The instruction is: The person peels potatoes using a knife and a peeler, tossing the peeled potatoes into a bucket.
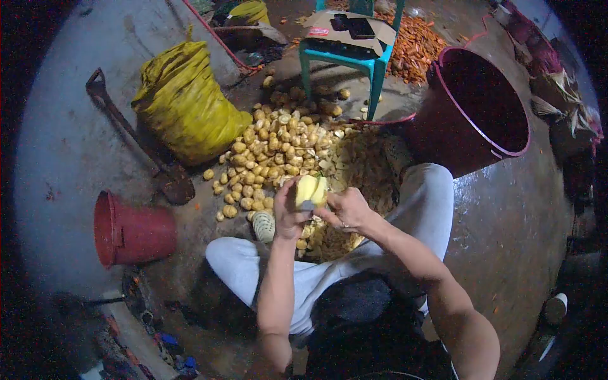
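Note:
My left hand (pixel 289 212) is wrapped around a pale yellow, partly peeled vegetable (pixel 310 189) with a bit of green at its top; I cannot tell its exact kind. Close against it, my right hand (pixel 348 209) is closed on a knife, whose short grey blade (pixel 307 206) shows at the vegetable's lower side. The knife's handle is hidden in the fingers. Beyond my hands spreads a heap of round, yellow-brown root vegetables (pixel 272 149). Flat peelings (pixel 358 161) lie to the right of the heap and beneath my hands.
A yellow sack (pixel 183 104) leans at the left beside a shovel (pixel 136 139). A red bucket (pixel 142 231) lies tipped at the lower left. At the right stands a large dark red tub (pixel 430 130). Behind are a teal plastic chair (pixel 373 69) bearing cardboard and an orange pile (pixel 415 47).

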A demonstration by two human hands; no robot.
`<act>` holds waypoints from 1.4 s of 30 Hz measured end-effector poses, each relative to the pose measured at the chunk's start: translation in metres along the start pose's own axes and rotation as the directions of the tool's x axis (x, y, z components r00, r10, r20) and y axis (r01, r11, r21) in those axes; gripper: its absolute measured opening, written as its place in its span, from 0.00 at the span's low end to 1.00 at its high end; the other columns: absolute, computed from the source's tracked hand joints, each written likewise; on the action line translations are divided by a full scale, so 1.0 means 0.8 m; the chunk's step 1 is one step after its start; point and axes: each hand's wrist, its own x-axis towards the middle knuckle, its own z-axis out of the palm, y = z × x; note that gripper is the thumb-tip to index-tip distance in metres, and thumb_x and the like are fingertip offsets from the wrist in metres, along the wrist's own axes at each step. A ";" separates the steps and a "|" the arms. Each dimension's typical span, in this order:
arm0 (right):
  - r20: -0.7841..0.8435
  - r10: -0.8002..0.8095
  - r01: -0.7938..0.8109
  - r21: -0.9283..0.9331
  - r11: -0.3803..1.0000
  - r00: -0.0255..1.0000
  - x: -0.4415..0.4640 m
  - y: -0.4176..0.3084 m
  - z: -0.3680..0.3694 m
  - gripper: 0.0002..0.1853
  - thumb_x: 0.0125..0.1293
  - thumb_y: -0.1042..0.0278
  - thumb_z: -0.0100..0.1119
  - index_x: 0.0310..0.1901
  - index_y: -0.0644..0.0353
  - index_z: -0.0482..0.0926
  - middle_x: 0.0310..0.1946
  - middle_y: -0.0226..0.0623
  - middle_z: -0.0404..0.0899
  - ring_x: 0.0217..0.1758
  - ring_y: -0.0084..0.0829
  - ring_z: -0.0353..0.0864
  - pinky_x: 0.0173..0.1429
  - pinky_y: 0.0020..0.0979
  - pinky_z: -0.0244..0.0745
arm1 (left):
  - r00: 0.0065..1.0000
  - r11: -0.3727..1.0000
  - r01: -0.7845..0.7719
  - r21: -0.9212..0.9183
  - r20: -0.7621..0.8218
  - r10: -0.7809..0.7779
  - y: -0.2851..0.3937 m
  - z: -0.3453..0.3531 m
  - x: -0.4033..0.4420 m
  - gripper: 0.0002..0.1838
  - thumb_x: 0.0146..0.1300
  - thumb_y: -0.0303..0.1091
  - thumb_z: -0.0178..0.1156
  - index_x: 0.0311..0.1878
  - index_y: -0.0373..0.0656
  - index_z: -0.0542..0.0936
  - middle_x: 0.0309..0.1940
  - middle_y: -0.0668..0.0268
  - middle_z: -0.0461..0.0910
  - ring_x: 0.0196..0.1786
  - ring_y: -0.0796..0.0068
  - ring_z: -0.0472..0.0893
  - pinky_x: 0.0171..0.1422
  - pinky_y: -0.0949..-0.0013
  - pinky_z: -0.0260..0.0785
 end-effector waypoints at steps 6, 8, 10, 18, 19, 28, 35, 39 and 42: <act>0.043 0.272 -0.270 0.344 0.899 0.961 0.009 0.012 -0.005 0.39 0.47 0.33 0.68 0.41 0.71 0.78 0.24 0.58 0.79 0.28 0.50 0.82 0.38 0.44 0.76 | 0.996 0.992 0.086 -0.093 0.011 -0.086 0.006 0.001 -0.005 0.47 0.31 0.32 0.73 0.62 0.36 0.68 0.54 0.64 0.73 0.57 0.68 0.74 0.65 0.65 0.67; -0.044 0.190 -0.164 0.346 0.924 0.981 0.008 0.014 -0.003 0.41 0.38 0.38 0.74 0.41 0.73 0.77 0.19 0.44 0.74 0.22 0.32 0.72 0.31 0.38 0.69 | 0.988 0.989 0.143 -0.044 0.059 -0.140 0.012 0.004 -0.005 0.48 0.31 0.34 0.72 0.62 0.34 0.66 0.52 0.63 0.73 0.56 0.68 0.74 0.64 0.66 0.68; -0.016 0.213 -0.192 0.364 0.911 0.977 0.009 0.010 -0.008 0.44 0.35 0.36 0.75 0.40 0.74 0.76 0.21 0.44 0.74 0.24 0.32 0.72 0.32 0.37 0.69 | 0.988 0.989 0.147 -0.020 0.046 -0.146 0.013 0.006 -0.005 0.48 0.30 0.35 0.72 0.62 0.33 0.65 0.52 0.63 0.73 0.55 0.69 0.75 0.63 0.67 0.68; -0.020 0.177 -0.159 0.347 0.924 0.984 0.008 0.017 0.001 0.48 0.29 0.32 0.76 0.38 0.76 0.75 0.23 0.50 0.76 0.26 0.39 0.76 0.35 0.39 0.71 | 0.982 0.989 0.150 0.002 0.116 -0.150 0.009 -0.001 -0.005 0.48 0.28 0.35 0.73 0.60 0.35 0.66 0.49 0.65 0.74 0.52 0.70 0.75 0.61 0.69 0.68; 0.011 0.184 -0.178 0.321 0.930 0.983 0.008 0.013 -0.005 0.48 0.30 0.31 0.75 0.39 0.75 0.75 0.23 0.52 0.76 0.26 0.41 0.77 0.35 0.39 0.72 | 0.982 0.989 0.150 0.002 0.115 -0.149 0.008 -0.001 -0.005 0.48 0.28 0.35 0.73 0.60 0.35 0.66 0.49 0.65 0.74 0.52 0.70 0.75 0.61 0.69 0.68; -0.111 0.076 -0.069 0.070 0.995 0.991 -0.005 -0.010 0.000 0.28 0.57 0.41 0.62 0.29 0.65 0.71 0.10 0.49 0.67 0.15 0.53 0.72 0.23 0.45 0.67 | 1.000 1.000 0.012 0.012 0.029 -0.012 0.008 -0.001 -0.004 0.46 0.29 0.31 0.75 0.59 0.38 0.68 0.49 0.65 0.74 0.53 0.70 0.76 0.62 0.66 0.69; 0.027 0.132 -0.135 0.205 0.970 0.991 0.002 -0.012 -0.010 0.27 0.63 0.42 0.55 0.31 0.66 0.75 0.16 0.51 0.75 0.22 0.51 0.78 0.29 0.45 0.73 | 0.999 0.999 -0.041 -0.028 -0.030 0.040 0.007 0.011 -0.006 0.47 0.31 0.32 0.78 0.61 0.38 0.68 0.52 0.63 0.74 0.56 0.68 0.75 0.64 0.64 0.68; 0.031 0.218 -0.215 0.349 0.912 0.975 0.007 0.003 -0.014 0.38 0.50 0.35 0.65 0.38 0.73 0.75 0.22 0.55 0.78 0.29 0.49 0.81 0.37 0.44 0.75 | 0.999 0.999 0.022 -0.039 0.049 -0.020 0.011 0.011 -0.004 0.49 0.32 0.34 0.78 0.63 0.36 0.68 0.54 0.63 0.74 0.58 0.68 0.74 0.65 0.65 0.66; 0.072 0.269 -0.278 0.317 0.907 0.960 0.009 0.009 -0.013 0.52 0.32 0.27 0.72 0.42 0.77 0.75 0.28 0.59 0.80 0.33 0.52 0.82 0.41 0.44 0.77 | 0.996 0.999 0.047 -0.009 0.070 -0.046 0.010 0.006 -0.007 0.50 0.31 0.36 0.78 0.63 0.35 0.68 0.54 0.62 0.74 0.58 0.68 0.74 0.65 0.66 0.66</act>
